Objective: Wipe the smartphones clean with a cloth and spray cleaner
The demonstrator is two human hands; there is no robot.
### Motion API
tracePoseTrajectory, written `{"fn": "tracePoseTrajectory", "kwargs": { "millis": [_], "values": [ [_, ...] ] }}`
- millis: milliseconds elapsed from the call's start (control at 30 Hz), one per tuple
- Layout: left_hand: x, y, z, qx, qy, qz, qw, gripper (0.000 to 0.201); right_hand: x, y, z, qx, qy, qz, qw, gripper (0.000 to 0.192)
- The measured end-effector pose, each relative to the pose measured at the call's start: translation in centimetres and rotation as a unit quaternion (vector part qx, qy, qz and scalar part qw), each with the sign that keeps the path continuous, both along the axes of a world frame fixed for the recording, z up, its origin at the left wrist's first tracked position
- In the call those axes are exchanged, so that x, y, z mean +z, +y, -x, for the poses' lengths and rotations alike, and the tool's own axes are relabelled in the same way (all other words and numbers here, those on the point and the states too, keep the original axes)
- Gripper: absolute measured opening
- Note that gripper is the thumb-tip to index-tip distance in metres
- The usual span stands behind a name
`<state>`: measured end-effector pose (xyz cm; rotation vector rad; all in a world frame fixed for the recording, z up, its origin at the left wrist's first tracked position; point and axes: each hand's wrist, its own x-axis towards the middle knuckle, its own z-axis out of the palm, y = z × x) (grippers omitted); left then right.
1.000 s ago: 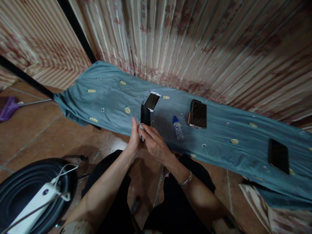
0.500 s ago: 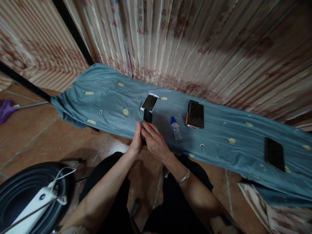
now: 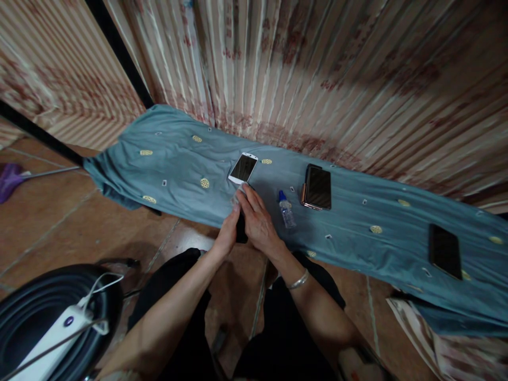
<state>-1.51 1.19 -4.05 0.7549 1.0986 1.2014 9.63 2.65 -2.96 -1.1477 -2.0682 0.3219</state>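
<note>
- The left hand (image 3: pixel 227 237) and the right hand (image 3: pixel 257 222) meet at the near edge of a blue cloth (image 3: pixel 357 238), with a dark phone (image 3: pixel 240 232) clamped between them; only a dark strip of it shows between the palms.
- The left hand's fingers curl against the phone's left side. The right hand's fingers (image 3: pixel 248 198) lie flat along its top and right side, closed on it.
- A bracelet (image 3: pixel 298 280) sits on the right wrist.
- Just right of the right hand's fingers, a small clear bottle with a blue cap (image 3: pixel 285 209) lies on the cloth, apart from the hand.
- Just beyond the fingertips lies a white phone (image 3: pixel 243 168), screen up.
- Farther right, past the bottle, a phone in a brown case (image 3: pixel 318 187) lies flat.
- Well off to the right, another black phone (image 3: pixel 445 251) lies alone on the cloth.
- Behind the cloth hangs a striped curtain (image 3: pixel 317 69).
</note>
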Motion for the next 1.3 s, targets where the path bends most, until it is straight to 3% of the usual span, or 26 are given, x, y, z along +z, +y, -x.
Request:
{"fn": "tracePoseTrajectory", "kwargs": {
  "millis": [100, 600, 867, 1300],
  "values": [
    [0.5, -0.3, -0.1, 0.010, 0.043, -0.034, 0.998, 0.051, -0.2, 0.3, -0.3, -0.001, 0.000, -0.006, 1.000, 0.056],
    [1.2, -1.0, -0.2, -0.033, 0.023, -0.032, 0.999, 0.059, -0.1, 0.9, -1.3, -0.021, -0.004, 0.026, 0.999, 0.056],
    [1.5, -1.4, -0.1, -0.039, 0.032, -0.014, 0.999, 0.049, 0.2, 0.7, -1.6, -0.030, 0.004, 0.032, 0.999, 0.059],
    [1.4, -1.8, -0.2, -0.047, -0.013, 0.016, 0.999, 0.061, -0.2, 0.5, -1.7, -0.039, 0.020, 0.014, 0.999, 0.059]
  ]
}}
